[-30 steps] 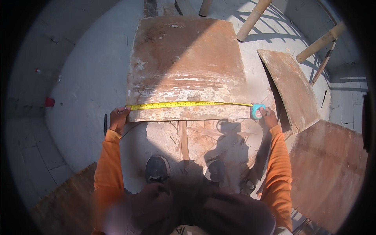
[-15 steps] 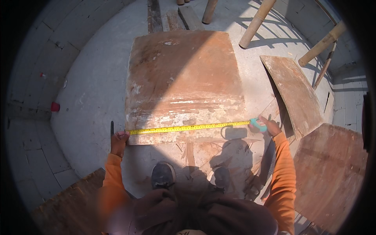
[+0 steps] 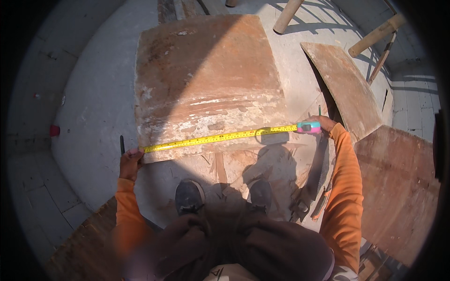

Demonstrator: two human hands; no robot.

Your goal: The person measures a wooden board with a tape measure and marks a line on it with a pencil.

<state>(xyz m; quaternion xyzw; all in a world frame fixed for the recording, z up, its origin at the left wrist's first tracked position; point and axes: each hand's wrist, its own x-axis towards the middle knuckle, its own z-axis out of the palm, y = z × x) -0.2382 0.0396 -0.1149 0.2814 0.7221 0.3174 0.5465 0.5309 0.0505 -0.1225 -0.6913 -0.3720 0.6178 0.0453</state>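
Observation:
A worn brown plywood sheet (image 3: 211, 70) lies on the concrete floor ahead of me. Across its near part stretches a yellow tape measure blade (image 3: 201, 140), sloping slightly up to the right. My left hand (image 3: 130, 164) pinches the blade's end at the sheet's left edge. A dark, slim stick (image 3: 122, 144), perhaps a pencil or marker, stands up beside those fingers. Beyond the sheet's right edge, my right hand (image 3: 325, 123) is closed round the teal and pink tape measure case (image 3: 308, 127). A thin green stick (image 3: 319, 110) shows above that hand; its kind is unclear.
Right of the sheet lies a tilted board (image 3: 344, 84), with a larger brown panel (image 3: 398, 187) nearer. A dark handsaw (image 3: 317, 171) and an orange-edged tool (image 3: 322, 206) lie by my right forearm. Bamboo poles (image 3: 288, 15) stand far right. A red cup (image 3: 55, 130) sits far left.
The tape case has turned in my right hand, so its teal and pink side now shows. The blade slopes more, its right end higher. The whole view has shifted.

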